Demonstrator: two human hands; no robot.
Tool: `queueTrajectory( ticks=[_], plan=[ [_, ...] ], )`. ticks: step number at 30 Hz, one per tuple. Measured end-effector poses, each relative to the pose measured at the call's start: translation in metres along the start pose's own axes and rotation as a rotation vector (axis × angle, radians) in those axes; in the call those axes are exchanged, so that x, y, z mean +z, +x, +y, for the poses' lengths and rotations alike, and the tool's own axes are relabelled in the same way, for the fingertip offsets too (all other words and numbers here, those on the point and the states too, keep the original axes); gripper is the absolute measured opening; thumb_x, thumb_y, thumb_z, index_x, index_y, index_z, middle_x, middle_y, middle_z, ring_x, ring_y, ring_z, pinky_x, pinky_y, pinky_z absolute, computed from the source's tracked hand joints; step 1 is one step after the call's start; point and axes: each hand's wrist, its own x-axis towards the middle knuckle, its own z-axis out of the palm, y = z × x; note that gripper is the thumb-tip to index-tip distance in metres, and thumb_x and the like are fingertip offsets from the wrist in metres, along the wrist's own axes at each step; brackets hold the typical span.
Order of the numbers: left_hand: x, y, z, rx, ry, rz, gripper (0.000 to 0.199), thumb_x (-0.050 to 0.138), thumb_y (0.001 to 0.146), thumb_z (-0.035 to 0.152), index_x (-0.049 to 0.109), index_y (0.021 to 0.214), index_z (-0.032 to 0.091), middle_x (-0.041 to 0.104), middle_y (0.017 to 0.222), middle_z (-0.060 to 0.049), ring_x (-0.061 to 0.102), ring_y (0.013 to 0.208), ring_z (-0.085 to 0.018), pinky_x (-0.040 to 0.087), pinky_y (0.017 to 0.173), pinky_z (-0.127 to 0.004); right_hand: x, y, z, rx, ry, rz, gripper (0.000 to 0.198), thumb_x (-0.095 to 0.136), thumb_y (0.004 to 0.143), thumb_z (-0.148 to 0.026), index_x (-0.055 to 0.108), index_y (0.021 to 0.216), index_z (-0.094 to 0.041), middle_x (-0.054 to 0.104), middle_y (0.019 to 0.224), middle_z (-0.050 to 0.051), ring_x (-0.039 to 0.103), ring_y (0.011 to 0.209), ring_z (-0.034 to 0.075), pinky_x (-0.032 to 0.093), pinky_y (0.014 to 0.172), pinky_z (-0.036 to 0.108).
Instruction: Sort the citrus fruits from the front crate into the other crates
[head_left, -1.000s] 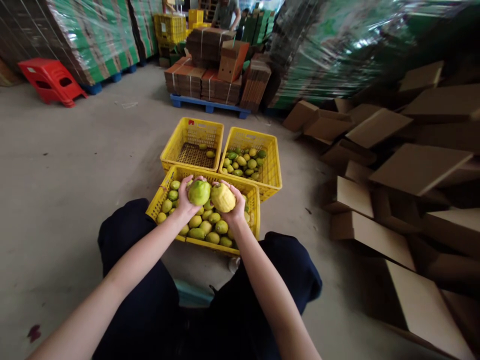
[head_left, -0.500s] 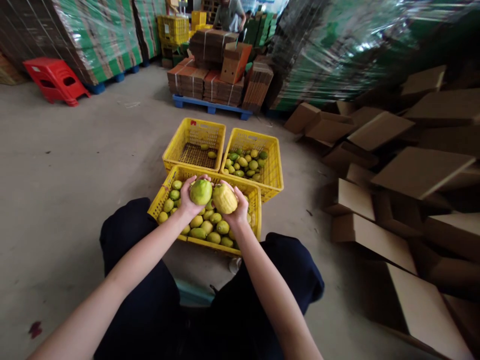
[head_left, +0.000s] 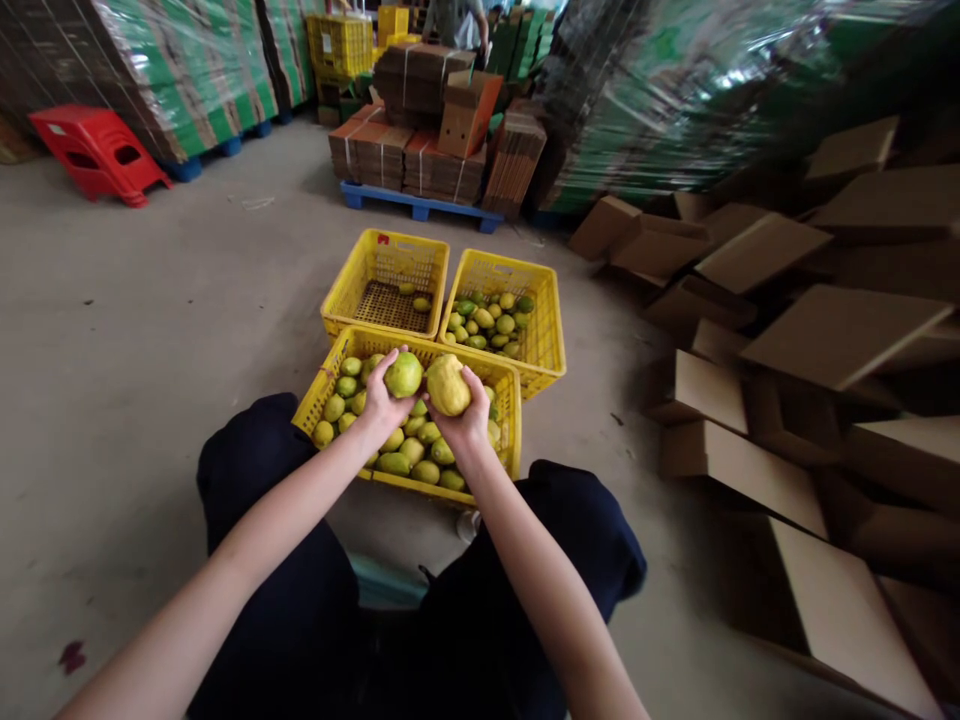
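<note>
Left hand (head_left: 382,402) had a green fruit (head_left: 403,375), grip curled round its outer side. Right hand (head_left: 468,418) had a bumpy yellow fruit (head_left: 448,385), fingers wrapped round the right side. Both fruits were up over the front crate (head_left: 512,415), side by side; couldn't tell for sure if they touched. Front crate was yellow, well filled with green-yellow fruit (head_left: 426,472), sitting just before the person's dark-trousered knees (head_left: 581,530). Two more yellow crates stood right behind: rear-left crate (head_left: 350,283) with a few fruits at its right side, rear-right crate (head_left: 546,315) with a bigger batch. Cardboard boxes (head_left: 757,470) lay heaped on the floor (head_left: 247,270) at right; red stool (head_left: 101,155) stood far left. Flattened cartons (head_left: 442,165) sat on a blue pallet (head_left: 420,208) beyond.
</note>
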Motion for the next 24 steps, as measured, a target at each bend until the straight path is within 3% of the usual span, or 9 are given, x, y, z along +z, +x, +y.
queueTrajectory(
  ticks=[6,11,17,21,24],
  plan=[
    [0.002,-0.003,0.003,-0.054,-0.083,0.040,0.015,0.052,0.086,0.028,0.065,0.088,0.019,0.070,0.073,-0.004,0.067,0.068,-0.018,0.056,0.066,-0.028,-0.005,0.006,0.000,0.010,0.008,0.070,0.024,0.048,0.087,-0.038,0.065,0.086,-0.021,0.071,0.070,0.000,0.067,0.063,0.018,0.058,0.060,0.031],
    [0.005,-0.008,0.008,-0.132,-0.161,-0.059,0.036,0.034,0.096,0.026,0.068,0.101,0.016,0.073,0.085,-0.009,0.071,0.082,-0.020,0.057,0.068,-0.025,-0.002,0.007,-0.008,0.042,-0.036,0.037,0.027,0.041,0.089,-0.032,0.064,0.099,-0.021,0.071,0.069,0.002,0.065,0.056,0.020,0.054,0.047,0.030],
    [0.005,-0.007,0.014,-0.095,-0.128,-0.119,0.035,0.036,0.096,0.021,0.066,0.113,0.020,0.074,0.097,-0.008,0.070,0.102,-0.025,0.061,0.078,-0.034,0.003,-0.002,-0.019,0.118,-0.013,0.011,0.035,0.031,0.098,-0.034,0.062,0.104,-0.018,0.073,0.075,0.006,0.070,0.062,0.020,0.054,0.042,0.026],
    [-0.001,-0.003,0.024,-0.076,-0.046,-0.176,0.033,0.044,0.095,0.033,0.062,0.119,0.018,0.071,0.105,-0.008,0.069,0.108,-0.025,0.062,0.079,-0.033,0.003,-0.008,-0.026,0.141,0.029,-0.062,0.041,0.036,0.099,-0.046,0.063,0.106,-0.015,0.074,0.078,0.009,0.070,0.064,0.019,0.048,0.035,0.019],
    [-0.014,0.007,0.025,-0.174,0.279,-0.106,0.034,0.046,0.094,0.039,0.059,0.119,0.019,0.070,0.099,-0.007,0.071,0.097,-0.019,0.060,0.064,-0.020,0.000,-0.011,-0.037,0.115,0.073,-0.013,0.030,0.047,0.095,-0.040,0.063,0.105,-0.016,0.073,0.076,0.007,0.069,0.063,0.018,0.047,0.035,0.017]
  ],
)
